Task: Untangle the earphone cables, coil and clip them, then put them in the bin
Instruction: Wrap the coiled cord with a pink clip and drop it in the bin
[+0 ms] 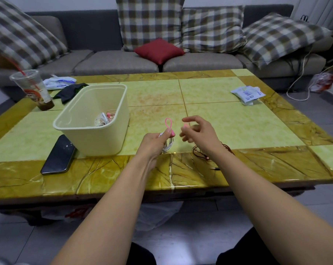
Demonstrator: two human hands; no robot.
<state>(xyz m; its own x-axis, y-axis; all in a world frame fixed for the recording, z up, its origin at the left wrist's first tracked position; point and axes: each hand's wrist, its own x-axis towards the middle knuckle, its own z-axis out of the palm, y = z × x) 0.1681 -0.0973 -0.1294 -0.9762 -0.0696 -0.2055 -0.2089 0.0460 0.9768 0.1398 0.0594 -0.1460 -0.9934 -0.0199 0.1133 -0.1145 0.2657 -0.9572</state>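
Observation:
My left hand [156, 143] grips a coiled white earphone cable [168, 145], with a pink loop clip [169, 125] standing up from the pinch. My right hand [198, 131] hovers just to the right, blurred, fingers loosely curled, a small pink piece [185, 126] at its fingertips. A red-brown earphone cable [200, 153] lies tangled on the table under my right wrist, its jack plug [215, 169] near the front edge. The cream bin [112, 142] stands to the left and holds white earphones with a pink clip [104, 119].
A black phone [59, 154] lies in front of the bin. A plastic cup with a straw [34, 90], dark cloth [70, 91] and white packets [59, 82] sit at the back left. Another white packet [247, 94] lies at the right. A sofa stands beyond the table.

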